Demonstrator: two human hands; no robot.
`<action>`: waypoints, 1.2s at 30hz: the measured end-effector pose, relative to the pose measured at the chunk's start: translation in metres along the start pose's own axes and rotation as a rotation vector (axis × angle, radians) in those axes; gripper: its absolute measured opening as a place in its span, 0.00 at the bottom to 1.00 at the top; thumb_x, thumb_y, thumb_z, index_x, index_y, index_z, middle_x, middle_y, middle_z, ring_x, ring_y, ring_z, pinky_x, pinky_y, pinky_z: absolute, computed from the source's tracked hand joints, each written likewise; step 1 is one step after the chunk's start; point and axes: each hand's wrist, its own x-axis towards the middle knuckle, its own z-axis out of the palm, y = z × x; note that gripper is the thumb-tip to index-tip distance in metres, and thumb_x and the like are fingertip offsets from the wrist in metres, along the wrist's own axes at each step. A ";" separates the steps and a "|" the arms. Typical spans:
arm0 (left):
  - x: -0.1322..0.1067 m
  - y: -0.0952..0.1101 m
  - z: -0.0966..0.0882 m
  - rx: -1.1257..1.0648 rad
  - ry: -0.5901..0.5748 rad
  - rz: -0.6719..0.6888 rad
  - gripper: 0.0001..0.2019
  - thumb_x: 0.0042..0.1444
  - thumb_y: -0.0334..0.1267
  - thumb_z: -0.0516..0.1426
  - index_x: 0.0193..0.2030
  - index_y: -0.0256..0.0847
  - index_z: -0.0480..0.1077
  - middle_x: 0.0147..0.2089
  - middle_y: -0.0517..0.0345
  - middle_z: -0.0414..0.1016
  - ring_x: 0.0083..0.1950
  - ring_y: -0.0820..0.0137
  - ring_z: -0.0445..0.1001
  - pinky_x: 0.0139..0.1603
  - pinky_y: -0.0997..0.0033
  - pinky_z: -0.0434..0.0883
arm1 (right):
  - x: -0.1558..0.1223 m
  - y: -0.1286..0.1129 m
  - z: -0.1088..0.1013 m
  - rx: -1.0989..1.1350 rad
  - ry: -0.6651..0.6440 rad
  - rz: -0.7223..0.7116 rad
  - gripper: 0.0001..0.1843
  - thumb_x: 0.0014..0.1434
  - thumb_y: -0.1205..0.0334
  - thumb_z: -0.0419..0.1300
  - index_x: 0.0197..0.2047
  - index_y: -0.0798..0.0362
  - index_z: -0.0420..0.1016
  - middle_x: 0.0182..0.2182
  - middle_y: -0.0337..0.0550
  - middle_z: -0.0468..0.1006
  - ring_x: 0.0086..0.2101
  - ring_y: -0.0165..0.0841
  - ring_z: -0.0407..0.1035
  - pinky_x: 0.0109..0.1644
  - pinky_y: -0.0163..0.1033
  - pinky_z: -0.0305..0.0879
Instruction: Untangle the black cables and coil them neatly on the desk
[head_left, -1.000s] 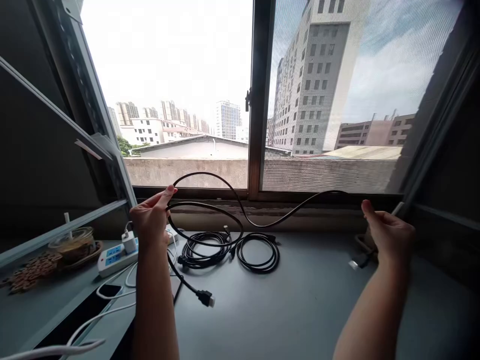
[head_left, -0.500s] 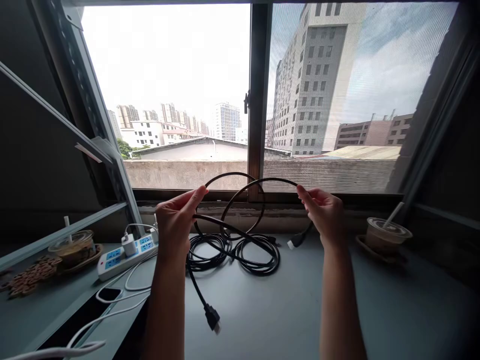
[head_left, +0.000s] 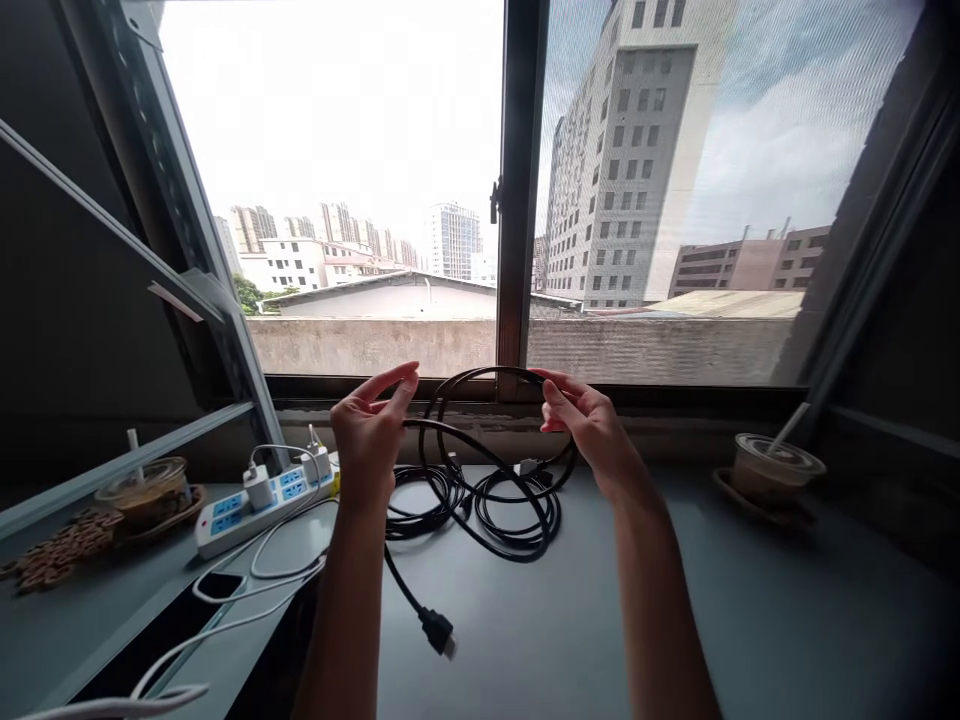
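A black HDMI cable [head_left: 480, 444] hangs in loops between my hands above the table. My left hand [head_left: 366, 440] is closed round one stretch of it low in the palm, while its thumb and forefinger tips show nothing between them. From below that hand the cable's end dangles, with its black connector [head_left: 437, 632] pointing down to the right. My right hand [head_left: 589, 425] pinches the top of the loops between thumb and fingers. Behind the held loops, a left coil of black cable [head_left: 420, 523] and a right coil [head_left: 510, 537] lie side by side on the table.
At left stands a white power strip [head_left: 262, 508] with chargers plugged in and white cords [head_left: 255, 572]. A dark phone-like slab [head_left: 172, 630] lies in front. Drink cups stand at far left [head_left: 154, 495] and right [head_left: 772, 470]. A window frame [head_left: 517, 250] rises behind the grey table [head_left: 555, 640].
My right hand has moved left, towards my left hand, bringing its part of the cable into the loops. The left thumb and forefinger no longer hold the upper loop.
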 end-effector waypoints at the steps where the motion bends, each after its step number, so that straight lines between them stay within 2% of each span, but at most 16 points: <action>1: 0.001 -0.002 0.000 0.018 0.034 0.035 0.21 0.41 0.48 0.63 0.41 0.41 0.76 0.14 0.68 0.54 0.16 0.82 0.48 0.14 0.80 0.50 | -0.001 -0.002 -0.001 0.050 -0.014 0.029 0.25 0.53 0.46 0.57 0.49 0.52 0.71 0.21 0.34 0.61 0.24 0.24 0.58 0.23 0.28 0.56; 4: 0.003 -0.006 0.002 0.062 0.144 0.100 0.22 0.43 0.51 0.61 0.43 0.41 0.75 0.13 0.69 0.52 0.14 0.81 0.50 0.14 0.78 0.51 | -0.003 -0.008 0.001 0.141 -0.057 0.108 0.27 0.53 0.44 0.55 0.51 0.51 0.70 0.23 0.35 0.60 0.21 0.22 0.54 0.16 0.26 0.45; 6: 0.002 -0.007 0.004 0.071 0.178 0.117 0.21 0.45 0.51 0.60 0.43 0.41 0.75 0.12 0.69 0.51 0.14 0.80 0.51 0.14 0.78 0.52 | -0.006 -0.012 0.004 0.134 -0.140 0.101 0.28 0.55 0.42 0.52 0.51 0.51 0.70 0.25 0.36 0.61 0.20 0.21 0.51 0.16 0.26 0.42; 7: 0.001 -0.008 0.006 0.076 0.190 0.132 0.20 0.46 0.51 0.60 0.43 0.41 0.74 0.13 0.69 0.52 0.14 0.80 0.52 0.14 0.78 0.53 | -0.008 -0.014 0.006 0.107 -0.197 0.077 0.28 0.55 0.41 0.51 0.50 0.51 0.71 0.26 0.38 0.63 0.21 0.21 0.52 0.16 0.26 0.44; 9: -0.003 -0.009 0.012 0.084 0.214 0.174 0.18 0.48 0.50 0.59 0.42 0.41 0.74 0.14 0.67 0.56 0.15 0.79 0.55 0.15 0.77 0.55 | -0.012 -0.016 0.012 0.028 -0.329 -0.005 0.27 0.53 0.44 0.56 0.51 0.50 0.71 0.29 0.39 0.68 0.26 0.23 0.60 0.21 0.26 0.54; 12: -0.014 -0.007 0.022 0.100 0.214 0.193 0.17 0.49 0.51 0.58 0.37 0.39 0.72 0.16 0.66 0.58 0.16 0.78 0.57 0.17 0.77 0.56 | -0.016 -0.015 0.023 -0.085 -0.447 -0.111 0.30 0.47 0.54 0.64 0.55 0.48 0.67 0.34 0.40 0.73 0.35 0.29 0.68 0.36 0.32 0.67; 14: -0.022 -0.001 0.027 0.121 0.179 0.194 0.17 0.50 0.52 0.56 0.34 0.39 0.70 0.14 0.68 0.56 0.15 0.79 0.55 0.16 0.77 0.54 | -0.015 -0.012 0.028 -0.116 -0.396 -0.153 0.27 0.50 0.57 0.62 0.54 0.49 0.68 0.37 0.41 0.75 0.38 0.31 0.70 0.41 0.36 0.68; 16: -0.028 0.005 0.027 0.155 0.101 0.229 0.17 0.51 0.54 0.55 0.33 0.40 0.67 0.12 0.69 0.53 0.14 0.80 0.51 0.17 0.77 0.51 | -0.011 -0.008 0.027 -0.107 -0.283 -0.190 0.20 0.52 0.59 0.60 0.50 0.50 0.72 0.40 0.42 0.76 0.40 0.32 0.71 0.44 0.38 0.69; 20: -0.026 0.007 0.020 0.189 -0.197 0.260 0.18 0.48 0.54 0.58 0.35 0.40 0.64 0.12 0.72 0.52 0.14 0.81 0.47 0.17 0.79 0.49 | -0.002 -0.003 0.010 -0.072 0.005 -0.234 0.15 0.47 0.64 0.63 0.40 0.53 0.77 0.39 0.42 0.78 0.40 0.34 0.72 0.47 0.40 0.69; 24: -0.011 -0.013 0.017 0.295 -0.435 0.230 0.32 0.41 0.55 0.62 0.49 0.39 0.62 0.15 0.72 0.55 0.15 0.79 0.54 0.19 0.79 0.52 | 0.000 -0.004 -0.011 -0.047 0.312 -0.245 0.15 0.45 0.60 0.65 0.39 0.53 0.77 0.35 0.43 0.78 0.38 0.35 0.72 0.44 0.41 0.70; 26: -0.007 -0.026 0.021 0.349 -0.517 0.183 0.36 0.42 0.57 0.60 0.55 0.39 0.58 0.17 0.70 0.60 0.16 0.76 0.61 0.20 0.78 0.57 | -0.001 -0.006 -0.018 0.005 0.410 -0.218 0.17 0.45 0.58 0.66 0.39 0.52 0.77 0.35 0.42 0.78 0.36 0.35 0.72 0.37 0.40 0.71; 27: -0.006 -0.032 0.024 0.362 -0.556 0.147 0.35 0.45 0.58 0.58 0.56 0.39 0.58 0.17 0.69 0.63 0.17 0.74 0.63 0.20 0.77 0.59 | -0.001 -0.007 -0.020 0.029 0.435 -0.203 0.17 0.44 0.57 0.66 0.39 0.51 0.77 0.34 0.42 0.78 0.34 0.35 0.72 0.32 0.38 0.70; 29: -0.007 -0.041 0.030 0.371 -0.623 0.075 0.29 0.49 0.58 0.53 0.51 0.39 0.63 0.17 0.66 0.66 0.17 0.72 0.66 0.21 0.75 0.62 | -0.003 -0.009 -0.022 0.063 0.450 -0.188 0.17 0.43 0.56 0.66 0.39 0.49 0.76 0.34 0.41 0.77 0.31 0.33 0.70 0.24 0.34 0.64; 31: -0.008 -0.047 0.035 0.385 -0.643 0.042 0.24 0.51 0.58 0.51 0.39 0.38 0.69 0.16 0.62 0.67 0.17 0.70 0.68 0.21 0.74 0.64 | -0.003 -0.010 -0.022 0.073 0.445 -0.191 0.17 0.43 0.56 0.67 0.39 0.49 0.76 0.33 0.41 0.76 0.28 0.30 0.68 0.19 0.32 0.58; 34: -0.006 -0.050 0.037 0.370 -0.627 0.040 0.24 0.51 0.58 0.50 0.23 0.37 0.68 0.14 0.59 0.66 0.18 0.69 0.69 0.21 0.74 0.64 | -0.003 -0.009 -0.024 0.072 0.414 -0.170 0.18 0.42 0.55 0.67 0.38 0.49 0.77 0.32 0.41 0.75 0.25 0.27 0.63 0.17 0.31 0.52; 36: -0.001 -0.047 0.033 0.281 -0.726 -0.028 0.25 0.49 0.60 0.51 0.17 0.38 0.64 0.11 0.60 0.62 0.17 0.68 0.70 0.19 0.74 0.64 | -0.003 -0.008 -0.029 0.062 0.377 -0.121 0.20 0.40 0.55 0.68 0.39 0.49 0.77 0.32 0.40 0.73 0.23 0.24 0.59 0.17 0.30 0.50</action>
